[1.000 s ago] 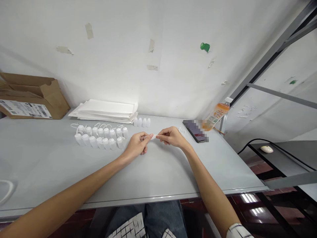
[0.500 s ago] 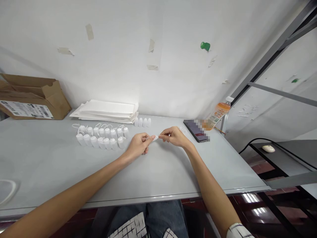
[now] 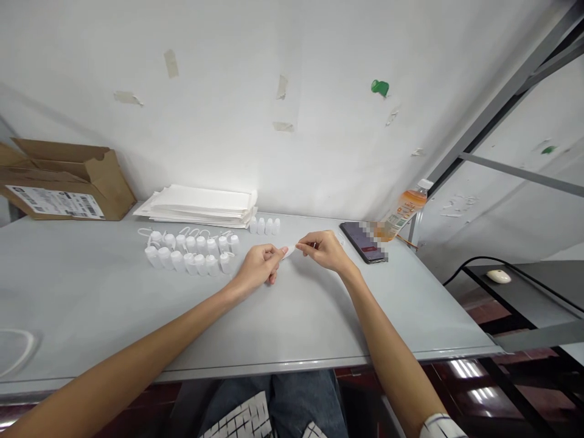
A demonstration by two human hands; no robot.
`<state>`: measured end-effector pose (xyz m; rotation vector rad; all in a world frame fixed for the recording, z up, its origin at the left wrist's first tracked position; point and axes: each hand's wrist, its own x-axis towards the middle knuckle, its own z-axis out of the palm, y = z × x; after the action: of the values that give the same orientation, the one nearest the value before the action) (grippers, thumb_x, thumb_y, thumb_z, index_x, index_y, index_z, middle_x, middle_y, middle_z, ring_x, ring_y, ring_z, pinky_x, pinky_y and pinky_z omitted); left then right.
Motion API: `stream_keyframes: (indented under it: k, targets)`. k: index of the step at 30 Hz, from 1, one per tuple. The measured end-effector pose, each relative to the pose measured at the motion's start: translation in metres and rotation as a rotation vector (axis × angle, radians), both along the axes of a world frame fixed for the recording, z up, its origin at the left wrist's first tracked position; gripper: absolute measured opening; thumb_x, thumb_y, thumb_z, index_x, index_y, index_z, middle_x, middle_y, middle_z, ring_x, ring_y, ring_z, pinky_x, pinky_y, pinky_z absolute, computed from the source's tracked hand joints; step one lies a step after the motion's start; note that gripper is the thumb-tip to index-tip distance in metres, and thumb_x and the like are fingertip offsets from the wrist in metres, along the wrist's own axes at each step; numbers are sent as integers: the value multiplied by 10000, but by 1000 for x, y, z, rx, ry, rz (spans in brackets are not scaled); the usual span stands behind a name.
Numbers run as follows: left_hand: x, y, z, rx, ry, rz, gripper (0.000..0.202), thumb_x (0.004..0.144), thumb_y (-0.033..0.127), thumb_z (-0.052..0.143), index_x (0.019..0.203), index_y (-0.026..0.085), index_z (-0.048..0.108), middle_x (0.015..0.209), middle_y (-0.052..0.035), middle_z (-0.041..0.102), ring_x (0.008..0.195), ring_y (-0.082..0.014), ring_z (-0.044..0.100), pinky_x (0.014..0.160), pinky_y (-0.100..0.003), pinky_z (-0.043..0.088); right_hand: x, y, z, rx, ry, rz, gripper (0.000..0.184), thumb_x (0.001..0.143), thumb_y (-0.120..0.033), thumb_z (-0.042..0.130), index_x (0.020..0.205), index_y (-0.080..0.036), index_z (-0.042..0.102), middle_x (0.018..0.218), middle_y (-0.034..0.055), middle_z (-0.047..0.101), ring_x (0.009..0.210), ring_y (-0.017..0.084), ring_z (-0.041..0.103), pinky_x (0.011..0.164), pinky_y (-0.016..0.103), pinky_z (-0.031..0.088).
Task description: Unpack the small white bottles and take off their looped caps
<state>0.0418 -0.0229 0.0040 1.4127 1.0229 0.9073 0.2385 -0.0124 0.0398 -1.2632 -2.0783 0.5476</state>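
My left hand (image 3: 260, 265) and my right hand (image 3: 325, 250) meet above the middle of the grey table (image 3: 283, 316). Both are closed in a pinch on a small white bottle (image 3: 288, 251) held between them. The left fingers grip its body, while the right fingertips touch its end. Just to the left of my left hand stand two rows of several small white bottles with looped cords (image 3: 191, 250). A short row of small white bottles (image 3: 264, 226) stands farther back near the wall.
A stack of white paper bags (image 3: 201, 205) lies by the wall. An open cardboard box (image 3: 59, 185) sits far left. A dark phone (image 3: 365, 241) and an orange drink bottle (image 3: 401, 210) are at the right. A side desk holds a mouse (image 3: 498, 275).
Both hands stayed together on the small white bottle, with only slight finger shifts. The view drifted a little, so everything sits slightly more to the right.
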Motion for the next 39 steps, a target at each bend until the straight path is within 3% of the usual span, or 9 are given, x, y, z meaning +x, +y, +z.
stream_keyframes:
  k: [7, 10, 12, 16, 23, 31, 36, 39]
  targets:
    - [0, 1, 4, -30, -15, 18, 431, 812, 577, 602, 697, 170, 521, 459, 75, 423, 346, -85, 470, 391, -205, 330, -5, 6, -8, 193, -131, -74, 250, 857, -239, 539, 639, -174, 643, 629, 36, 627, 554, 126, 494, 578, 257, 340]
    - [-4, -2, 5, 4, 14, 7, 427, 807, 561, 618, 668, 176, 499, 448, 79, 409, 350, -82, 465, 412, -208, 340, 10, 9, -7, 269, -175, -207, 285, 847, -219, 531, 576, -172, 608, 596, 48, 608, 560, 141, 514, 582, 265, 340]
    - [-7, -3, 4, 48, 49, 4, 421, 823, 550, 605, 659, 178, 496, 434, 73, 421, 361, -84, 468, 435, -211, 347, 22, 8, -5, 288, -113, -298, 295, 858, -249, 533, 585, -173, 613, 590, 45, 615, 552, 140, 533, 587, 259, 365]
    - [-8, -1, 0, 123, 122, 42, 390, 846, 548, 575, 719, 180, 548, 437, 57, 476, 386, -97, 477, 455, -216, 359, 34, 5, -3, 243, 103, -286, 289, 869, -357, 557, 669, -175, 659, 607, 25, 651, 501, 128, 565, 554, 243, 422]
    - [-5, -2, -7, 142, 122, -39, 367, 858, 537, 563, 769, 182, 578, 491, 60, 490, 403, -99, 498, 454, -219, 381, 45, 16, -16, 177, 241, -387, 277, 832, -406, 589, 712, -172, 676, 598, 6, 643, 418, 111, 539, 490, 237, 416]
    - [-5, -2, -7, 146, 145, -57, 355, 849, 528, 574, 787, 179, 590, 479, 59, 493, 397, -103, 497, 449, -224, 387, 75, 25, -27, 168, -1, -618, 220, 820, -311, 544, 796, -193, 728, 703, 28, 712, 579, 160, 628, 599, 253, 434]
    - [-5, -4, -6, 153, 161, -67, 353, 850, 525, 573, 789, 178, 600, 482, 59, 492, 406, -104, 501, 462, -226, 391, 81, 26, -30, 85, -188, -821, 231, 815, -315, 568, 856, -230, 779, 835, 50, 743, 802, 215, 668, 676, 273, 420]
    - [-5, -6, -3, 147, 168, -69, 362, 851, 534, 569, 786, 180, 599, 480, 61, 494, 409, -101, 499, 474, -226, 391, 80, 26, -30, 31, -263, -864, 241, 820, -325, 570, 891, -253, 788, 915, 52, 741, 846, 221, 659, 662, 270, 399]
